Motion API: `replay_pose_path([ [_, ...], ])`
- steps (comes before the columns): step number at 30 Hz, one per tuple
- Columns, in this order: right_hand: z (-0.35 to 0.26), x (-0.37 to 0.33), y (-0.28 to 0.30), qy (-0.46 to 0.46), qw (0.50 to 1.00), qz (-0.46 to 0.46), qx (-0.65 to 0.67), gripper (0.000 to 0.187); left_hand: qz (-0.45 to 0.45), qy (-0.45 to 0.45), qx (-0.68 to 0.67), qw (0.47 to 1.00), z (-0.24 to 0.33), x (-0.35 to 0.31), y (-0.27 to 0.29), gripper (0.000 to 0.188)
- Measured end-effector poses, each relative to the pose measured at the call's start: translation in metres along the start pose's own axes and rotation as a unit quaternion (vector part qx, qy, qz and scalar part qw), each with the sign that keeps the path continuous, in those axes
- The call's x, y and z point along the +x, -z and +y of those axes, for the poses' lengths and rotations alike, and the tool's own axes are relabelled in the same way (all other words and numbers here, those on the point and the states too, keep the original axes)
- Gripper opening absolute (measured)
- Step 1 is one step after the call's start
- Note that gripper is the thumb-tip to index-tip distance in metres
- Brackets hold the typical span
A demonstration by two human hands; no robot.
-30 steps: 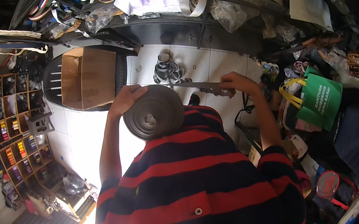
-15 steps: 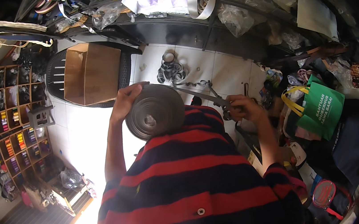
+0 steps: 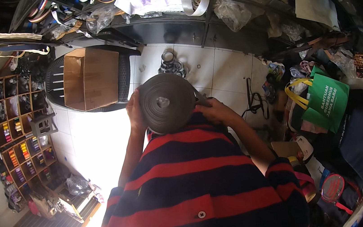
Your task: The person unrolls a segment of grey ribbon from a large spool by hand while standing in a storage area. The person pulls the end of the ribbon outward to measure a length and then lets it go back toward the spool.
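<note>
In front of my chest is a large, tightly wound roll of dark grey webbing strap [image 3: 168, 90], its flat side with a small centre hole facing up. My left hand [image 3: 134, 112] grips the roll's left edge, fingers partly hidden behind it. From the roll's right side a short length of the strap runs to my right hand [image 3: 215, 110], whose fingers are closed around it close to the roll. Past the roll, small rolled straps [image 3: 168, 57] lie on the tiled floor, partly covered by it.
A cardboard box [image 3: 102, 78] sits on a dark plastic chair [image 3: 56, 79] ahead left. Thread spools fill a wooden cubby shelf [image 3: 23, 148] at the left. Cluttered shelving spans the far side. To the right are a green bag [image 3: 327, 100], a black strap [image 3: 256, 104] and a red racket [image 3: 333, 188].
My right hand has come left, close to the roll, and the free strap between them looks shorter. The roll and my left hand have shifted slightly right and away from me.
</note>
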State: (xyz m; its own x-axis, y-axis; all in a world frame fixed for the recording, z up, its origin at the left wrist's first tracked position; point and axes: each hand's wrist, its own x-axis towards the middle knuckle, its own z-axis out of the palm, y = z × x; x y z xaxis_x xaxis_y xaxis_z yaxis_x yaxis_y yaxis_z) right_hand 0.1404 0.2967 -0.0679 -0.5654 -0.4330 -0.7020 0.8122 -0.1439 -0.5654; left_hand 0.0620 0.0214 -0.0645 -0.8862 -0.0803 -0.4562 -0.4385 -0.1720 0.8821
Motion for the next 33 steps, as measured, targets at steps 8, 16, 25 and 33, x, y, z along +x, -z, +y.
replay_pose_path([
  [8,-0.002,0.005,-0.008,0.118,0.979,0.151,0.070,0.048,0.047,0.054,0.023,0.997,-0.021,-0.023,-0.033,0.049],
  [16,-0.002,0.003,0.022,0.165,0.973,0.154,0.038,0.037,-0.223,0.045,0.285,0.931,-0.013,-0.024,0.013,0.038],
  [25,-0.032,0.017,0.037,0.120,0.990,-0.012,-0.077,0.030,-0.466,-0.026,0.390,0.794,0.029,0.085,-0.092,0.052],
  [33,-0.026,0.003,0.043,0.092,0.993,-0.001,-0.076,0.020,-0.520,-0.010,0.493,0.697,0.043,0.080,-0.086,0.051],
])
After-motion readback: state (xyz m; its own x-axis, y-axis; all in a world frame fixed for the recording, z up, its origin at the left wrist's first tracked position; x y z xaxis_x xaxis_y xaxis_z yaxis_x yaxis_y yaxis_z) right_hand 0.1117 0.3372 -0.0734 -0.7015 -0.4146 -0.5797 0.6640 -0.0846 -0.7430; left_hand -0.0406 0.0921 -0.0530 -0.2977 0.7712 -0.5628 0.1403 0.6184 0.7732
